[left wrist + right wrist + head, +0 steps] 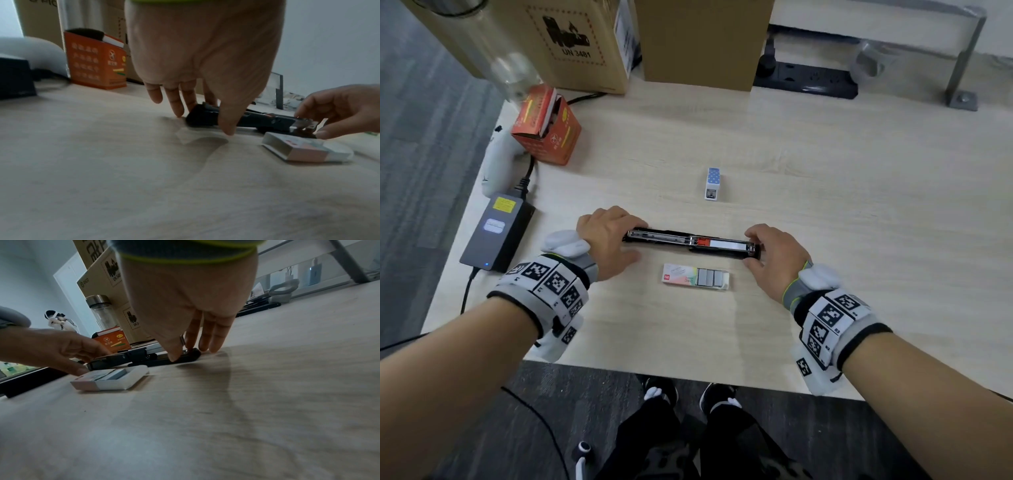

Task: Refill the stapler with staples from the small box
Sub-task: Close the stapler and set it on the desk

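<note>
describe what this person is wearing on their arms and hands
Both hands are bare. The left wrist and right wrist each carry a white band of black-and-white square code tags, a white rounded device, and a grey cuff edged in lime green. No sleeves.

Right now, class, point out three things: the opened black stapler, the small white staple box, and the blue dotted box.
opened black stapler (671,238), head view, on its metal channel.
small white staple box (678,275), head view, on its printed sleeve.
blue dotted box (713,177), head view, on its dotted top.

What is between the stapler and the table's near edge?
In the head view, the open staple box lies between the stapler and the table edge.
</note>
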The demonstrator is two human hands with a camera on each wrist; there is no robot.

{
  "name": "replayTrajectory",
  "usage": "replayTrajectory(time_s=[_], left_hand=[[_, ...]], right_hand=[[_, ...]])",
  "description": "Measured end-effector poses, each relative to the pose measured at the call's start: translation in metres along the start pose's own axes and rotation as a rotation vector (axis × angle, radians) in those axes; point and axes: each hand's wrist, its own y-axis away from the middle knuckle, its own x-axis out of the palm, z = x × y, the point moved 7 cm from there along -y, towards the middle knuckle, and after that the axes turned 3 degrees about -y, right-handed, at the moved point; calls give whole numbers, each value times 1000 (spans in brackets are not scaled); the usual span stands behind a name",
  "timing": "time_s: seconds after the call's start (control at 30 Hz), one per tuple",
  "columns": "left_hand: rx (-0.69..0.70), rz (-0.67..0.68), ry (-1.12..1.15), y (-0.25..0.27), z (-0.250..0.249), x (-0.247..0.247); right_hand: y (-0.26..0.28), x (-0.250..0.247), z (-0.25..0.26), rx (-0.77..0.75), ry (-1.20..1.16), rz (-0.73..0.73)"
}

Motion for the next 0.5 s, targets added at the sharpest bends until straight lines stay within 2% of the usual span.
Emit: replayTrajectory(time_s=[0.13,0.27,0.4,0.5], left_hand=[[-1,-21,47,-3,-1,-12],[106,-83,144,1,-17,-45],[263,-124,232,6,-69,-67],[282,-83,273,-1,-114,-54]], right_hand=[[-4,1,0,9,-9,4],[-5,1,-3,18,-23,9],[-4,2,-5,11,-51,0],[0,-1,-9,19,-106,-20]])
